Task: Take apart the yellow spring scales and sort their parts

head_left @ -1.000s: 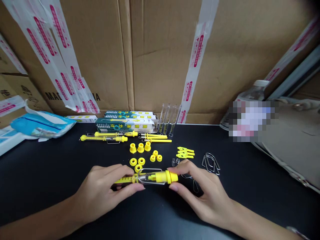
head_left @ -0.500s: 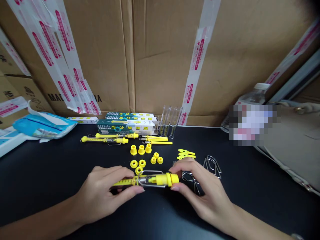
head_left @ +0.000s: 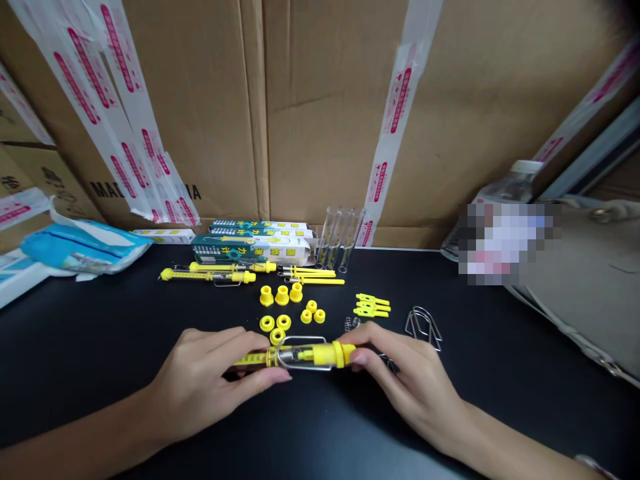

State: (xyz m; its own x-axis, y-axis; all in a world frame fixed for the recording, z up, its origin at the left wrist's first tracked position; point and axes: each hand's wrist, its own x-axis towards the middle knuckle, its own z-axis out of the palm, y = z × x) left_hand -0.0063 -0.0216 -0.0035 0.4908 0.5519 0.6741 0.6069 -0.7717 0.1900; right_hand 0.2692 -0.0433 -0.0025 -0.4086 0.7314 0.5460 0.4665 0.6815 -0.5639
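Note:
A spring scale (head_left: 300, 355) with a clear tube, yellow fittings and a bent wire hook lies level between my hands, just above the black table. My left hand (head_left: 215, 380) is wrapped round its tube, hiding the far left end. With thumb and fingertips, my right hand (head_left: 400, 380) pinches the yellow end cap (head_left: 349, 355) at the right end. Just beyond lie yellow rings (head_left: 283, 323), flanged yellow collars (head_left: 283, 295) and small yellow nuts (head_left: 311, 307). Small springs (head_left: 351, 324) lie beside my right fingers, and a wire hook shows partly under that hand.
Behind are two finished-looking spring scales (head_left: 207, 276), yellow rods (head_left: 320, 281), printed boxes (head_left: 250, 250) and upright clear tubes (head_left: 340, 240). Flat yellow pieces (head_left: 373, 305) and wire hooks (head_left: 424, 328) lie right of centre. A bottle (head_left: 510, 183), a bag (head_left: 590, 287) and a blue packet (head_left: 85, 247) stand at the sides.
My right fingers have shifted on the yellow end cap, the thumb now higher and bent over it. My left hand keeps its hold on the tube. The view has tilted slightly.

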